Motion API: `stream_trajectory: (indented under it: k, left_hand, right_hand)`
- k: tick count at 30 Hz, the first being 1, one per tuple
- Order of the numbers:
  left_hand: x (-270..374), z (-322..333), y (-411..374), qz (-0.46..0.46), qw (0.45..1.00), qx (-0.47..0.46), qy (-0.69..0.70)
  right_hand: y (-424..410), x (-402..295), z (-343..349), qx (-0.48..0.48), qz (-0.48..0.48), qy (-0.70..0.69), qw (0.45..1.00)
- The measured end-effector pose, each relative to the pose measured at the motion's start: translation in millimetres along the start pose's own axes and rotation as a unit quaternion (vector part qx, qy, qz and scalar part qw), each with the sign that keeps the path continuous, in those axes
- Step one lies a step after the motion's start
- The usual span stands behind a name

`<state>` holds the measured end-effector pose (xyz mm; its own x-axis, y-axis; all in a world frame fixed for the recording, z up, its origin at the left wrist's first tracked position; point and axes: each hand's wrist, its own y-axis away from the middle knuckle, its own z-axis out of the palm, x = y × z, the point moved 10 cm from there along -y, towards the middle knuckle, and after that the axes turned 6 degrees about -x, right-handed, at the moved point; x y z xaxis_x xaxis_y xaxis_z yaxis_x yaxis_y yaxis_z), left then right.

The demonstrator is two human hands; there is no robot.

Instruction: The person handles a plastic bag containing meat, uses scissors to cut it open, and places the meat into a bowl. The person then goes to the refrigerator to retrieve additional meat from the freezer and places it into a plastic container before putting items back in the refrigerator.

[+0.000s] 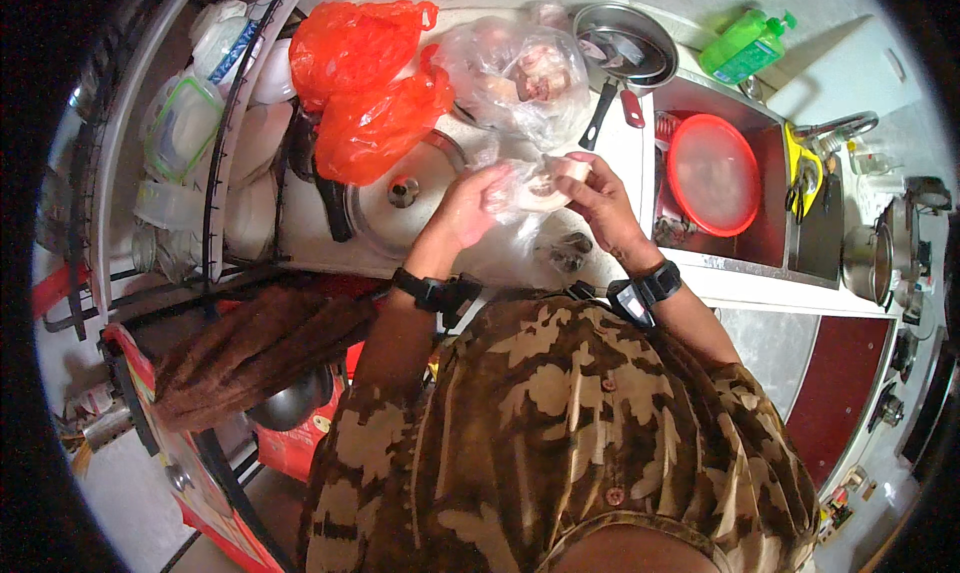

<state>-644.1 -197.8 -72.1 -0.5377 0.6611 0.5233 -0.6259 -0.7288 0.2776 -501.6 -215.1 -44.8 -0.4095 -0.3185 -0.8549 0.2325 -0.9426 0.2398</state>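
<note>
Over the white counter, my left hand (pixel 478 201) grips the left side of a thin clear plastic bag (pixel 517 190). My right hand (pixel 598 198) pinches a pale, whitish piece (pixel 551 190) at the bag's right side; what the piece is I cannot tell. Below it, more clear plastic hangs down, near a small dark item in clear wrap (pixel 568 252). Beyond my hands stands a larger clear bag (pixel 517 77) with pieces that look like raw meat. Two red plastic bags (pixel 375 92) lie to its left, partly over a glass pot lid (pixel 405 190).
A steel pan (pixel 626 44), a black-handled utensil (pixel 600 115) and a red-handled tool (pixel 632 110) lie at the back. At right, a sink (pixel 772 198) holds a red basin (pixel 714 175); a green soap bottle (pixel 746 47) stands behind. A dish rack (pixel 217 145) with bowls stands left.
</note>
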Motion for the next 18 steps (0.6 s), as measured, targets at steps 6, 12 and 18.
stream_trajectory:
  k: [6, 12, 18]
  left_hand:
    - [43.1, -64.8, 30.7, 0.041, 0.967, 0.166, -0.188]
    - [30.2, -56.4, 23.5, 0.032, 0.933, 0.132, -0.332]
    - [97.0, -25.8, 32.3, 0.125, 0.876, 0.110, -0.453]
  right_hand:
    - [31.6, 2.3, -50.6, 0.009, 0.059, -0.099, 0.993]
    - [51.2, 15.5, -96.5, 0.062, 0.044, -0.115, 0.990]
    - [35.0, 40.6, -115.7, 0.094, 0.095, -0.080, 0.988]
